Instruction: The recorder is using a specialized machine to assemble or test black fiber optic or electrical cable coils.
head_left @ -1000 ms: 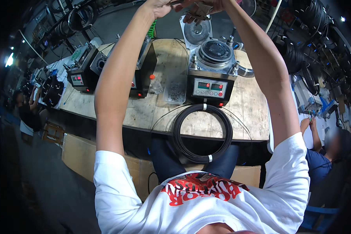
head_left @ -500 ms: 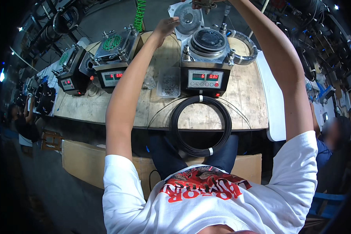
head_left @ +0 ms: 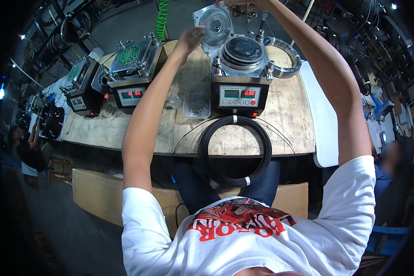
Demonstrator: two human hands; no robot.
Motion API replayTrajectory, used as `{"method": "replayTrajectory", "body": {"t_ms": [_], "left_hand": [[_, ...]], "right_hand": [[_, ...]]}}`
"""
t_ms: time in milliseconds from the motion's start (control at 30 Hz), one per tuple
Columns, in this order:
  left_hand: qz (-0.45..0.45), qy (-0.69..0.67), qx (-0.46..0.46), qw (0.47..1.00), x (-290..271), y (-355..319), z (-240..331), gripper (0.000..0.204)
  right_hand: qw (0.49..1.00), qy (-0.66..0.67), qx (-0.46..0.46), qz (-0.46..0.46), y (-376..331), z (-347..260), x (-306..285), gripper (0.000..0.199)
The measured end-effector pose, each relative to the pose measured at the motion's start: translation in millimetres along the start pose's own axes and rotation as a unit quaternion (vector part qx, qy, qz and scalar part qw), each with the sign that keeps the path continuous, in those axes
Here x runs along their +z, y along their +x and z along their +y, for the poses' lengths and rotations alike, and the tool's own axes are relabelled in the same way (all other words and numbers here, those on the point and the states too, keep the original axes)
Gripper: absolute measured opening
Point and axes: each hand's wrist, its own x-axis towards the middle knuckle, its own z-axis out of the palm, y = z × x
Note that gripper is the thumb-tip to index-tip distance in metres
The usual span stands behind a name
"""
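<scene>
My left hand [head_left: 191, 40] is closed at the near left edge of a square metal plate [head_left: 198, 19] with a round, grey, see-through disc [head_left: 217, 26]. The plate stands tilted behind the middle machine. At the upper edge of the picture my right hand [head_left: 244, 3] grips a small metal tool [head_left: 247, 14] with a nozzle-like end; part of hand and tool is cut off. Below both hands is the black box machine [head_left: 238, 97] with a lit display. A dark round plate [head_left: 244, 48] lies on its top, among upright metal clamp posts [head_left: 270, 69].
A black cable coil [head_left: 203, 152] hangs over the edge of the wooden table [head_left: 170, 138]. Left of the machine stands a clear tub of small parts [head_left: 197, 106]. Two similar machines [head_left: 132, 95] are further left. A wrapped ring [head_left: 293, 69] lies right. Another person [head_left: 388, 168] is at far right.
My left hand has come slightly down and left, along with the plate. My right hand's tool has turned and sits a little further right. The display's left digits have gone dark.
</scene>
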Motion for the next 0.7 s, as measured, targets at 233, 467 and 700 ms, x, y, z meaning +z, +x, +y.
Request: {"method": "replayTrajectory", "body": {"t_ms": [233,467,700], "left_hand": [[0.032,-0.06,-0.006,0.998,-15,-8,-17,0.045],[-0.028,-0.088,-0.026,0.995,-14,1,-12,0.044],[-0.032,-0.022,-0.005,0.999,-7,7,-7,0.05]], "right_hand": [[0.996,0.076,0.012,-0.038,-13,-24,13,0.028],[0.99,0.131,-0.045,0.027,-13,-5,26,0.041],[0.919,0.337,-0.189,0.076,6,-9,29,0.045]]}}
